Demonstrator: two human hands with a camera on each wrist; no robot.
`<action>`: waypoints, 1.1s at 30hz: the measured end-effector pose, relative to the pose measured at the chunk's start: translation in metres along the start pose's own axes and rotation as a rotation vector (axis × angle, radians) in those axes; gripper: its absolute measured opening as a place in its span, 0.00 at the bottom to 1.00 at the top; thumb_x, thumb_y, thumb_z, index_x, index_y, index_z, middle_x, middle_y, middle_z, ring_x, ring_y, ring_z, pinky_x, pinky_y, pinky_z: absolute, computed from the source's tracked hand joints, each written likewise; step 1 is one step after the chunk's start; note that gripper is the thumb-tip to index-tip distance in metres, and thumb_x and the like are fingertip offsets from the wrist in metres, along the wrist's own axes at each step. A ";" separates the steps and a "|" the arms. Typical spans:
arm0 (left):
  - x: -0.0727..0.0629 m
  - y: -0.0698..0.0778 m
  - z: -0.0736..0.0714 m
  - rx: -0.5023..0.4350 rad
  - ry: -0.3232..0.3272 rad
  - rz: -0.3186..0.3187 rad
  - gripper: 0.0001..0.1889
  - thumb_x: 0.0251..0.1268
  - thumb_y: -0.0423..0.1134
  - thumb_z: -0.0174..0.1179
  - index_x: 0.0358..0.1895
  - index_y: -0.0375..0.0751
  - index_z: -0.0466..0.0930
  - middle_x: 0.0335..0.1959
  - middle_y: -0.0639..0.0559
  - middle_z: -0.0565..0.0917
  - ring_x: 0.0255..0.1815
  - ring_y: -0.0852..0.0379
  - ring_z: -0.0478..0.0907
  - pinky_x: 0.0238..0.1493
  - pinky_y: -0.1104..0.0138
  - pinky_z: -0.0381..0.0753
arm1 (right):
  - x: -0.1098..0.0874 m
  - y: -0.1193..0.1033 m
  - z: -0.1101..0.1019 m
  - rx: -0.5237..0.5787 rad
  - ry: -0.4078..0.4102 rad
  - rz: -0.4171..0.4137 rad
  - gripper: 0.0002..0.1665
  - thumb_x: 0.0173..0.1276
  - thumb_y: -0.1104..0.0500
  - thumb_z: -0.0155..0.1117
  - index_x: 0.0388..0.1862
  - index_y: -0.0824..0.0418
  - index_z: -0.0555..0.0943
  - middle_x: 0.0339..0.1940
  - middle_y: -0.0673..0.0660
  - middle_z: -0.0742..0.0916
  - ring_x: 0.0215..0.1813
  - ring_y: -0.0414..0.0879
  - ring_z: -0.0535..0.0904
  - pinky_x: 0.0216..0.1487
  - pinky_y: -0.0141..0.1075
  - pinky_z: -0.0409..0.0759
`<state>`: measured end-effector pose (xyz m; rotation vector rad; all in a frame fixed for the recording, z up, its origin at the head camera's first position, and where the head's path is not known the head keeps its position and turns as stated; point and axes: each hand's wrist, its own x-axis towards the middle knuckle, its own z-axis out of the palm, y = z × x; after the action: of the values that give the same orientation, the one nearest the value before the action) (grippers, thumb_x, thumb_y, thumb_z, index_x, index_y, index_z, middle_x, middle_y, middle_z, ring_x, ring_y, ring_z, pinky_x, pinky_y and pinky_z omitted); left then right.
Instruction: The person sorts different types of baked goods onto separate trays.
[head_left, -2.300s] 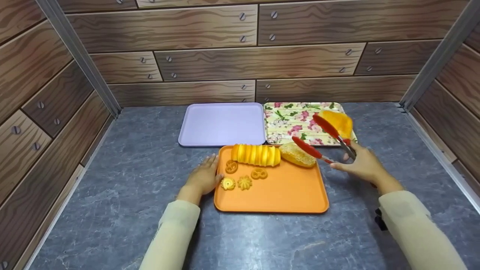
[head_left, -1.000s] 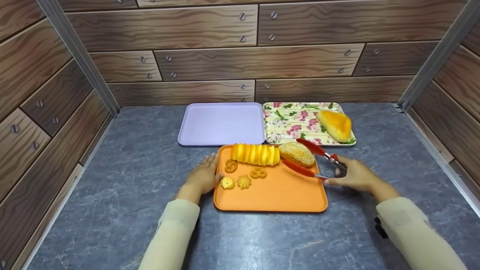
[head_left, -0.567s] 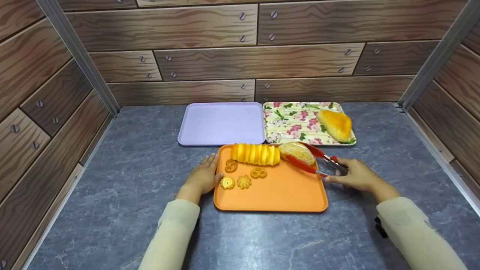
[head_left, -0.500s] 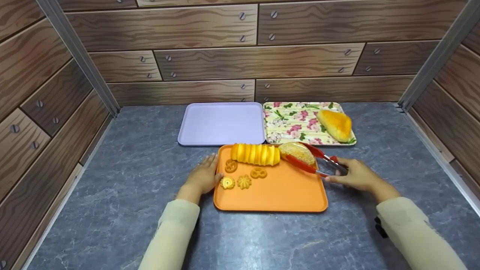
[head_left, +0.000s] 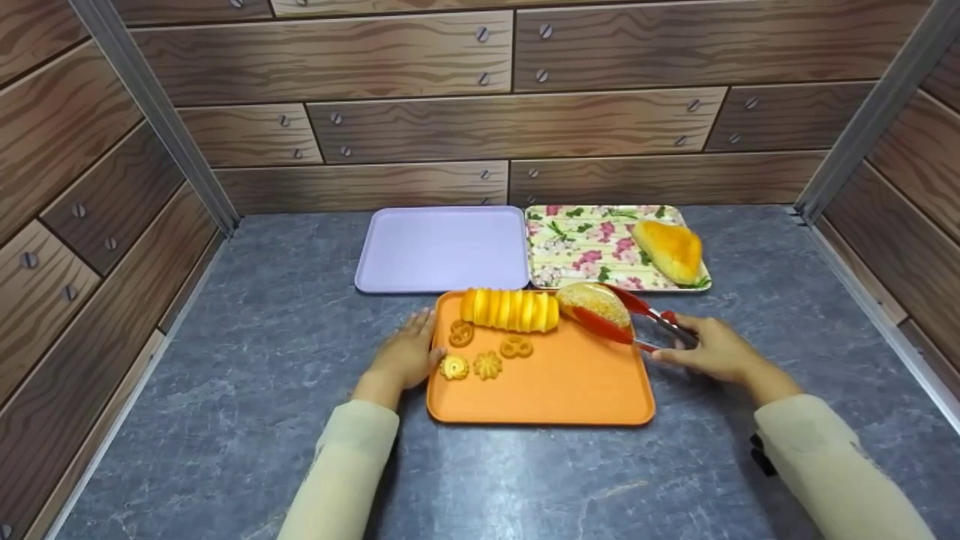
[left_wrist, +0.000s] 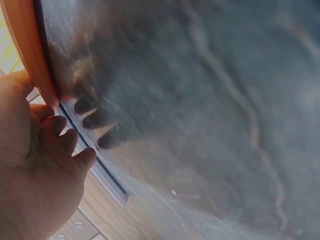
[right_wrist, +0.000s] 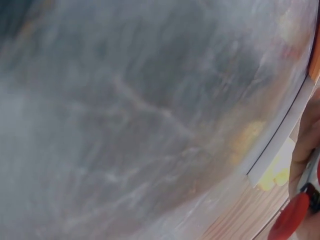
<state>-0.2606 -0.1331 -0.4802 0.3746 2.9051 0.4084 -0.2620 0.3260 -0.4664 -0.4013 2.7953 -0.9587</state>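
My right hand grips red-tipped tongs at the tray's right side. Their red tips stand on both sides of a sesame-topped bread roll, lying at the back right of an orange tray. Only part of the tongs' handle shows in the right wrist view. My left hand rests at the tray's left edge, fingers extended and thumb over the rim. Beside the roll lies a ridged yellow loaf. Two small pretzels and two flower-shaped cookies sit near the left hand.
Behind the orange tray, a lilac tray and a floral tray stand side by side. A golden bread bun lies on the floral tray's right end. Wood-patterned walls enclose the grey marbled tabletop at back and sides.
The tongs came down and left from over the floral tray's bun to the sesame roll, then narrowed around it. The left hand has stayed at the tray's edge.
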 end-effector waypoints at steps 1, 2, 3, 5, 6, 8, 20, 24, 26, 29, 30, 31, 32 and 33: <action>0.000 0.000 0.000 -0.001 0.000 0.000 0.34 0.75 0.50 0.46 0.75 0.37 0.49 0.75 0.44 0.51 0.75 0.46 0.46 0.71 0.51 0.50 | 0.000 0.000 -0.001 -0.002 0.009 -0.003 0.40 0.55 0.40 0.72 0.56 0.68 0.74 0.22 0.52 0.77 0.20 0.43 0.71 0.20 0.33 0.72; 0.000 0.000 0.000 -0.003 0.002 0.000 0.34 0.74 0.50 0.47 0.75 0.36 0.49 0.75 0.44 0.51 0.75 0.46 0.46 0.71 0.51 0.50 | 0.000 -0.001 -0.002 -0.004 0.017 -0.006 0.39 0.56 0.41 0.72 0.54 0.68 0.75 0.22 0.52 0.77 0.20 0.43 0.71 0.20 0.33 0.72; 0.000 0.000 0.000 -0.003 0.003 0.000 0.34 0.74 0.50 0.47 0.75 0.37 0.49 0.75 0.44 0.52 0.75 0.47 0.46 0.71 0.52 0.50 | 0.000 -0.001 -0.003 -0.002 0.025 -0.008 0.37 0.56 0.41 0.71 0.52 0.68 0.76 0.22 0.52 0.78 0.20 0.44 0.71 0.20 0.33 0.72; -0.001 -0.001 0.000 -0.008 0.007 0.001 0.34 0.74 0.50 0.47 0.75 0.36 0.49 0.75 0.43 0.52 0.75 0.46 0.46 0.71 0.52 0.50 | 0.001 -0.002 -0.004 -0.003 0.041 -0.011 0.34 0.57 0.41 0.71 0.47 0.68 0.76 0.22 0.53 0.78 0.21 0.44 0.70 0.21 0.33 0.71; -0.001 -0.001 0.000 -0.012 0.009 0.002 0.34 0.74 0.50 0.47 0.75 0.36 0.49 0.75 0.43 0.52 0.75 0.46 0.46 0.71 0.52 0.50 | 0.002 -0.003 -0.005 -0.001 0.051 -0.012 0.33 0.57 0.41 0.71 0.44 0.68 0.76 0.22 0.53 0.78 0.21 0.44 0.70 0.21 0.33 0.71; 0.000 -0.001 0.001 -0.014 0.009 0.001 0.34 0.75 0.50 0.46 0.75 0.37 0.48 0.75 0.43 0.52 0.75 0.46 0.46 0.72 0.52 0.49 | 0.003 -0.004 -0.006 0.005 0.068 -0.011 0.32 0.57 0.40 0.71 0.42 0.67 0.76 0.23 0.53 0.78 0.22 0.44 0.70 0.21 0.33 0.70; 0.001 -0.002 0.004 -0.011 0.021 0.010 0.34 0.74 0.50 0.47 0.75 0.37 0.49 0.75 0.43 0.52 0.75 0.46 0.47 0.71 0.52 0.51 | 0.013 -0.009 -0.006 0.005 0.160 0.072 0.38 0.57 0.36 0.68 0.48 0.67 0.75 0.23 0.53 0.77 0.23 0.45 0.70 0.23 0.33 0.68; 0.001 -0.002 0.004 -0.015 0.024 0.011 0.34 0.74 0.50 0.47 0.75 0.37 0.49 0.75 0.43 0.52 0.75 0.46 0.47 0.71 0.52 0.51 | 0.016 -0.010 -0.006 -0.038 0.199 0.096 0.40 0.58 0.35 0.66 0.49 0.69 0.75 0.22 0.54 0.77 0.24 0.47 0.70 0.24 0.35 0.68; 0.001 -0.002 0.004 -0.016 0.024 0.011 0.34 0.74 0.50 0.47 0.75 0.37 0.49 0.75 0.43 0.52 0.75 0.46 0.47 0.71 0.52 0.51 | 0.017 -0.010 -0.006 -0.062 0.216 0.109 0.41 0.58 0.35 0.66 0.51 0.70 0.74 0.22 0.55 0.76 0.24 0.48 0.70 0.24 0.36 0.68; 0.002 -0.002 0.004 -0.014 0.019 0.009 0.34 0.75 0.50 0.46 0.76 0.37 0.48 0.75 0.43 0.52 0.75 0.45 0.46 0.71 0.52 0.50 | 0.019 -0.009 -0.006 -0.093 0.238 0.134 0.43 0.58 0.33 0.65 0.50 0.71 0.75 0.22 0.55 0.77 0.25 0.49 0.71 0.25 0.37 0.69; 0.002 -0.002 0.004 -0.012 0.017 0.007 0.34 0.75 0.50 0.46 0.76 0.37 0.48 0.75 0.43 0.52 0.75 0.45 0.46 0.71 0.52 0.50 | 0.020 -0.010 -0.006 -0.097 0.242 0.144 0.43 0.58 0.33 0.65 0.49 0.72 0.75 0.22 0.56 0.77 0.25 0.50 0.71 0.25 0.37 0.69; 0.002 -0.002 0.004 -0.009 0.014 0.005 0.34 0.75 0.50 0.46 0.76 0.38 0.47 0.75 0.44 0.51 0.75 0.46 0.46 0.71 0.52 0.50 | 0.020 -0.010 -0.006 -0.103 0.246 0.153 0.45 0.58 0.32 0.64 0.51 0.73 0.74 0.22 0.56 0.77 0.26 0.51 0.72 0.26 0.37 0.69; 0.002 -0.002 0.004 -0.011 0.013 0.005 0.34 0.75 0.50 0.46 0.76 0.38 0.47 0.75 0.43 0.52 0.75 0.45 0.46 0.71 0.52 0.50 | 0.021 -0.010 -0.006 -0.107 0.249 0.160 0.47 0.57 0.32 0.64 0.52 0.73 0.74 0.23 0.57 0.77 0.27 0.51 0.72 0.27 0.38 0.69; 0.002 -0.002 0.004 -0.009 0.010 0.003 0.34 0.75 0.50 0.46 0.76 0.38 0.47 0.75 0.44 0.51 0.75 0.46 0.46 0.71 0.52 0.50 | 0.021 -0.011 -0.006 -0.107 0.252 0.168 0.48 0.58 0.31 0.64 0.53 0.74 0.73 0.23 0.57 0.77 0.27 0.52 0.72 0.27 0.38 0.69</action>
<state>-0.2617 -0.1335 -0.4848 0.3760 2.9115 0.4254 -0.2814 0.3147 -0.4563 -0.0583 3.0549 -0.8794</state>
